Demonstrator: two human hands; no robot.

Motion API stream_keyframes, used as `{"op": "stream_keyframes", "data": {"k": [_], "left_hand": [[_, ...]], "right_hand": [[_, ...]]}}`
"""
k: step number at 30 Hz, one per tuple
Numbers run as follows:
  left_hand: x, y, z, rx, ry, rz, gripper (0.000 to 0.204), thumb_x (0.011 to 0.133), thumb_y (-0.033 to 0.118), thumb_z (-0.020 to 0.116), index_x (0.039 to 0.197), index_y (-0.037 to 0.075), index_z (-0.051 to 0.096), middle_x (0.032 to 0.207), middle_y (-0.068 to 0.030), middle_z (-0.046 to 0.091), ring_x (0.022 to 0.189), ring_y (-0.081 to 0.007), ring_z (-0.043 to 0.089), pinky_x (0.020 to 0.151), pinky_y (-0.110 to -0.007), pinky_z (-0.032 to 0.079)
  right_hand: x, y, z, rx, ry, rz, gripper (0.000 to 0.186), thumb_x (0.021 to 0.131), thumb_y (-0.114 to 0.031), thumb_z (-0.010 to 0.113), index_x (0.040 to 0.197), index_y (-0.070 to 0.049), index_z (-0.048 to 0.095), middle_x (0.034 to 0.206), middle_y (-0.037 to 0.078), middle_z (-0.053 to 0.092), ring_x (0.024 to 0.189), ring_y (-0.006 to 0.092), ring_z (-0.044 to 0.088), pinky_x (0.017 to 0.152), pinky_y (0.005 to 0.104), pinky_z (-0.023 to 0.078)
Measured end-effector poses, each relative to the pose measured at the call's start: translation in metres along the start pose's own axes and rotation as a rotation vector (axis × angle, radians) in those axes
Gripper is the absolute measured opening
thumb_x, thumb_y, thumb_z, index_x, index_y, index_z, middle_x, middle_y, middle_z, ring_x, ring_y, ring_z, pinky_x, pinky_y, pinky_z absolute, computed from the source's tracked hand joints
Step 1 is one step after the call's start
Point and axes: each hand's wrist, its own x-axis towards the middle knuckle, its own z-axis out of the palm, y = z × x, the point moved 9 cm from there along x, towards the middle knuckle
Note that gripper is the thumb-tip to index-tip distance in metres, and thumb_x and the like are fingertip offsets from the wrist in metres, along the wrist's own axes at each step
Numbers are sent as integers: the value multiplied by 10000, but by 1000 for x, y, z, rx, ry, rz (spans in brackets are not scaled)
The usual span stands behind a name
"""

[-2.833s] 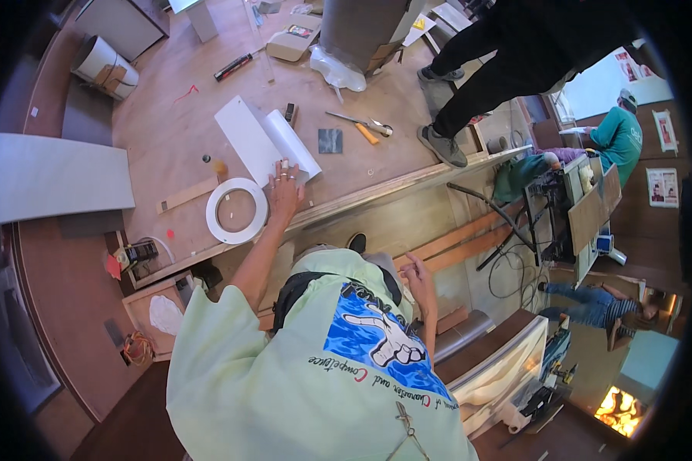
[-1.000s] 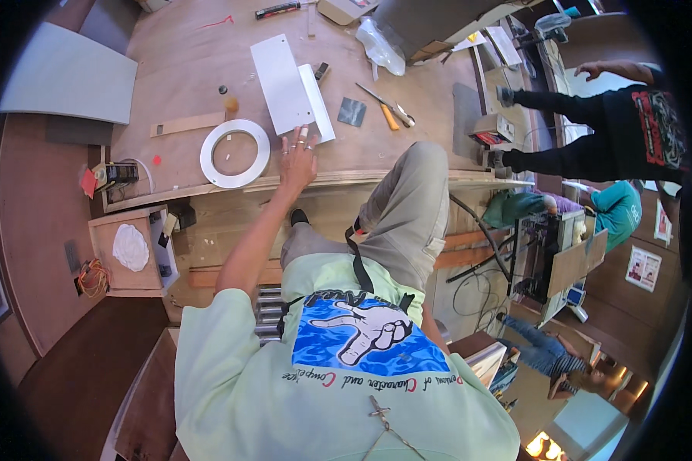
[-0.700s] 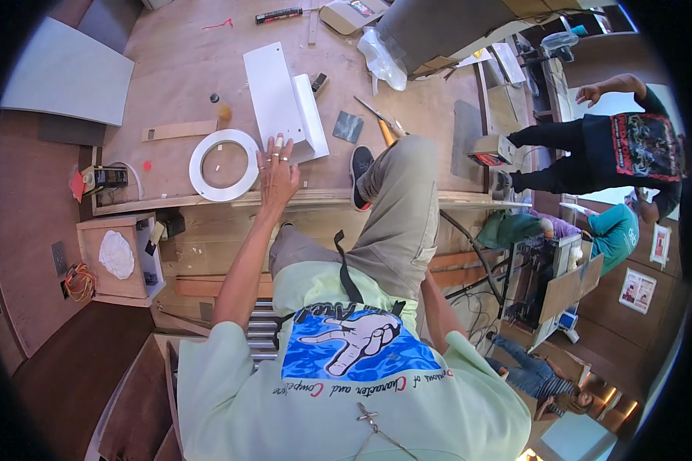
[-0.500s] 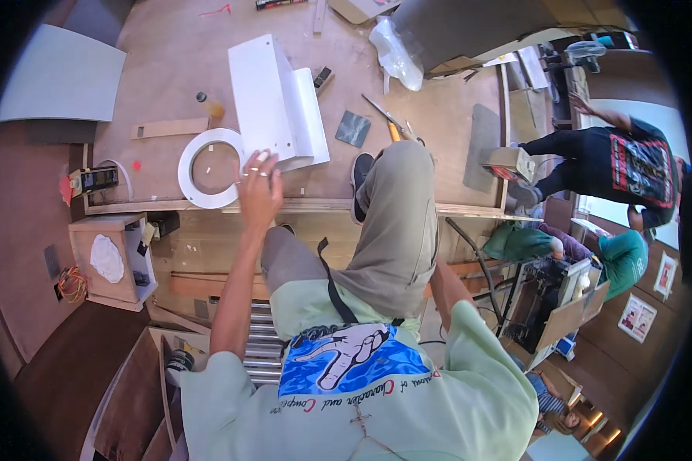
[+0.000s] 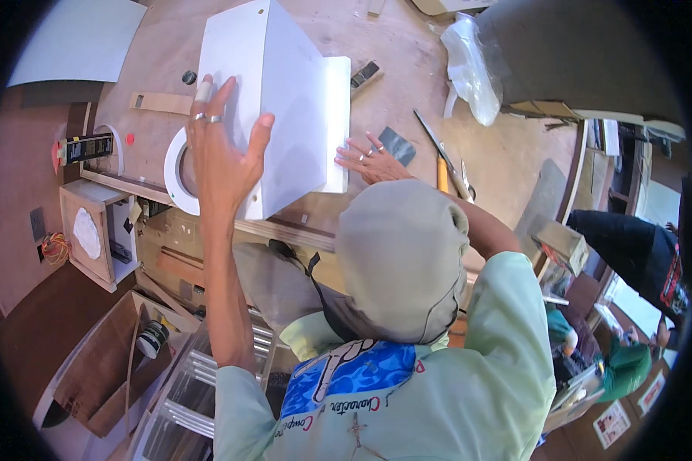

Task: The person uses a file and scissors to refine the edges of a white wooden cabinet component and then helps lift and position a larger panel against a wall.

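Observation:
A white box-shaped panel piece [image 5: 292,115] with a stepped side flange stands in front of me on the wide wooden work surface [image 5: 377,61]. My left hand [image 5: 227,150] lies against its left face, fingers and thumb spread. On the other side, my right hand [image 5: 378,163] has its fingers stretched out at the edge of the flange. A white ring [image 5: 175,180] shows partly from behind my left hand and the panel. Close to my right fingers lie a dark grey square sheet [image 5: 401,147] and a tool with an orange handle [image 5: 442,175].
Farther off are a dark block-like tool [image 5: 365,74], a wood strip [image 5: 161,103] and clear plastic wrapping [image 5: 473,73]. A raised edge [image 5: 577,173] bounds the surface. A small wooden cabinet [image 5: 92,230] and a can [image 5: 152,338] are at left; people [image 5: 627,250] are at right.
My right hand has come up from beside my leg to the flange. My left hand has shifted onto the panel's left face. The view has moved in closer and turned.

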Motion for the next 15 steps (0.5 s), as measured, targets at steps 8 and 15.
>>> {"op": "stream_keyframes", "data": {"k": [8, 15], "left_hand": [[-5, 1, 5, -86, 29, -98, 607, 860, 391, 739, 1363, 88, 582, 1486, -214, 480, 1317, -400, 477, 1093, -474, 388], [-4, -3, 3, -133, 21, -151, 576, 881, 367, 728, 1359, 77, 589, 1442, -212, 518, 1321, -354, 493, 1100, -445, 386]], "right_hand": [[47, 97, 1, -108, 57, -86, 678, 881, -28, 567, 1489, -298, 436, 1546, -29, 432, 1468, 222, 332, 1230, 590, 155], [90, 170, -25, -245, 267, 146, 641, 881, -52, 545, 1488, -237, 451, 1539, 4, 448, 1446, 244, 371, 1194, 604, 210]]}}
